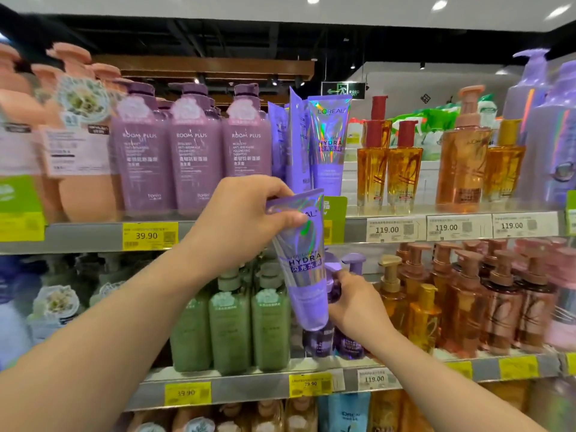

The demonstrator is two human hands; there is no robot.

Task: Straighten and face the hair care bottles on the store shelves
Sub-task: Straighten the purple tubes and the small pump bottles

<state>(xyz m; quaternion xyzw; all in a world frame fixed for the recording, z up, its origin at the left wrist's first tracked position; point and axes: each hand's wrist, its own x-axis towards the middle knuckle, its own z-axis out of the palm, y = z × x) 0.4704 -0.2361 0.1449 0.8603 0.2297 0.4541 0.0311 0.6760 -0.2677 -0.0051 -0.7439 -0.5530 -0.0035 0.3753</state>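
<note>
Holographic lilac plastic marks the L'Oréal Hydra tube [304, 266] now off the shelf and held in front of the shelving, label toward the camera and leaning a little, its flat crimped end up and its cap end down. The left hand [246, 219] pinches that crimped top between thumb and curled fingers. The right hand [352, 302] sits at the tube's lower right edge, its fingers curled round what seems to be a small dark purple pump bottle [335, 288] on the middle shelf; whether it also touches the tube I cannot tell.

On the upper shelf [93, 236], matching Hydra tubes [328, 145] stand just behind and above the held one: the front tube faces out, while those to its left are turned edge-on. They stand between the purple Room Plus shampoo bottles [191, 157] and the amber hair oil bottles [388, 169].

The step in hand looks like refacing this tube, with it lifted out and not yet set back. The next move likely calls for raising it to the upper shelf, standing it on its cap beside its mates with the label square to the aisle, then turning the edge-on tubes to match. The tube is soft and top-heavy when stood, so it may tip unless rested against a neighbour.
</note>
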